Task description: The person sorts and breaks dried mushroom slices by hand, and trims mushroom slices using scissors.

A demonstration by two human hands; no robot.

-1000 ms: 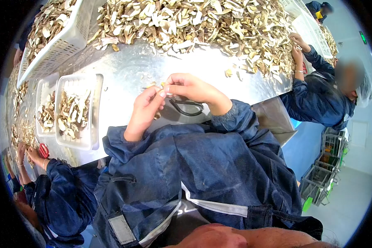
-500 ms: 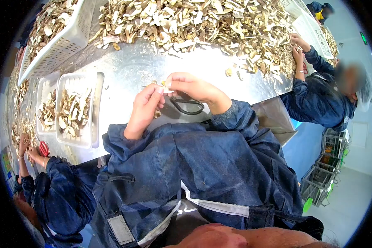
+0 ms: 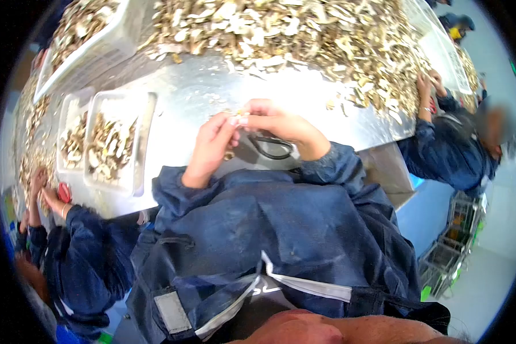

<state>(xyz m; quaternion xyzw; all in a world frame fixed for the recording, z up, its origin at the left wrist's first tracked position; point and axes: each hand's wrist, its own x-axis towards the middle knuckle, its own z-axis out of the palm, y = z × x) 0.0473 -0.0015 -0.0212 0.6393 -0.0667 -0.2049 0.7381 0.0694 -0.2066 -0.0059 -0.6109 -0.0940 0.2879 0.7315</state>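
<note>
My left hand (image 3: 213,145) and my right hand (image 3: 284,125) meet fingertip to fingertip above the metal table (image 3: 180,86). Both are closed in a pinch around a small pale piece, partly hidden by the fingers; it looks like a mushroom slice. Beneath my right wrist lies a black loop-shaped handle (image 3: 272,148). A few small bits rest on the metal just beyond my fingers. Farther out spreads a large pile of sliced mushrooms (image 3: 304,35).
Two white trays (image 3: 141,150) holding slices are on the left. A perforated basket (image 3: 92,62) of slices stands at the upper left. Co-workers in blue sit left (image 3: 86,258) and right (image 3: 453,149). Red-handled scissors (image 3: 65,192) lie by the left one.
The whole view has shifted, so the table and trays appear slightly farther right and higher. My hands stay together at the fingertips. The left co-worker's hands have moved a little.
</note>
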